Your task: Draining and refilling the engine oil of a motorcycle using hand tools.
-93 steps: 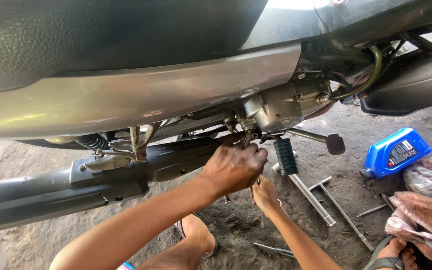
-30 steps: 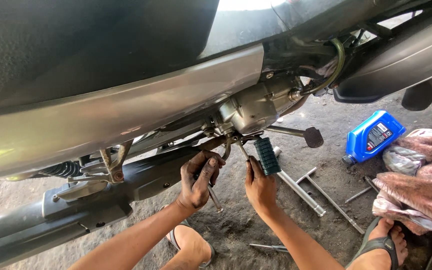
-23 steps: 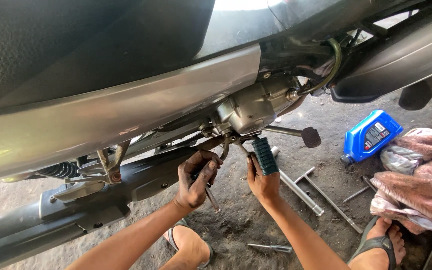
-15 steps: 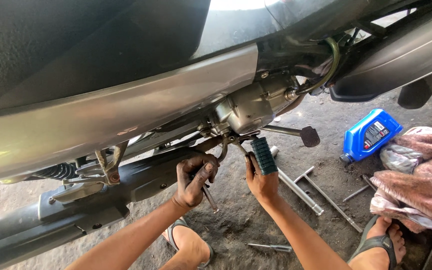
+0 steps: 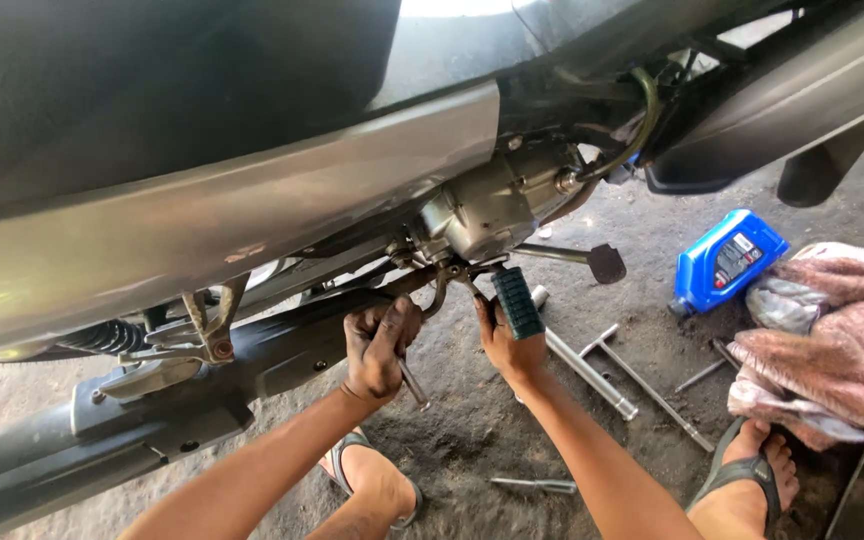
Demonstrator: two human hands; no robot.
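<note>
Two hands are all I have to steer by, and only the head view shows them. Just left of centre, my left hand (image 5: 380, 345) is clenched around a slim metal tool (image 5: 413, 384), whose free end pokes out down and right of the fist; its working end is hidden behind the fingers, up against the underside of the motorbike's engine (image 5: 487, 205). At centre, my right hand (image 5: 508, 345) is curled around the lower end of the ribbed green footpeg (image 5: 518, 301). I judge the main risk is the tool slipping off a fastener I cannot see, driving my knuckles into the exhaust pipe (image 5: 152, 420) just below. Lower in the frame, loose T-handle wrenches (image 5: 642, 385) lie on the concrete by my sandalled foot (image 5: 747, 475), easy to kick. At right, the blue oil bottle (image 5: 727, 260) lies tipped beside a pile of rags (image 5: 832, 345); it could leak.
</note>
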